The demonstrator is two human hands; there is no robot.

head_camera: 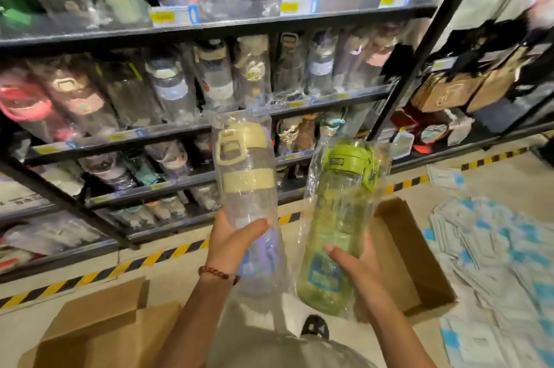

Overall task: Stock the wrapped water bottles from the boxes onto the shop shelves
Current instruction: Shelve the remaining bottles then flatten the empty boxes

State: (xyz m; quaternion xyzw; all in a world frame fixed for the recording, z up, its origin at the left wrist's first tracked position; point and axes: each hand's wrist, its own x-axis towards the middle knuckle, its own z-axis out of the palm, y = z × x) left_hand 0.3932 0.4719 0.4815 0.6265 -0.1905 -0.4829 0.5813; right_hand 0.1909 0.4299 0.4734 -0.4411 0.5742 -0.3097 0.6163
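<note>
Clear plastic wrap covers both bottles in the head view, the only view here. The left hand [232,234] has its grip clasped round the lower body of the cream-lidded bottle [247,187], thumb across the front. The right hand [355,259] has its grip clasped round the lower half of the green bottle [338,223]. Both bottles stand close to upright, lids up, long axes leaning slightly toward the shelves [209,127], which lie straight ahead and above the hands. The cream-lidded bottle's lid reaches level with a shelf edge; the green one sits lower and to the right. Judging by this, the left hand is nearer a shelf slot and would likely place first, pushing its bottle forward base first. 2 open cardboard boxes [401,250] sit on the floor by the person's feet.
</note>
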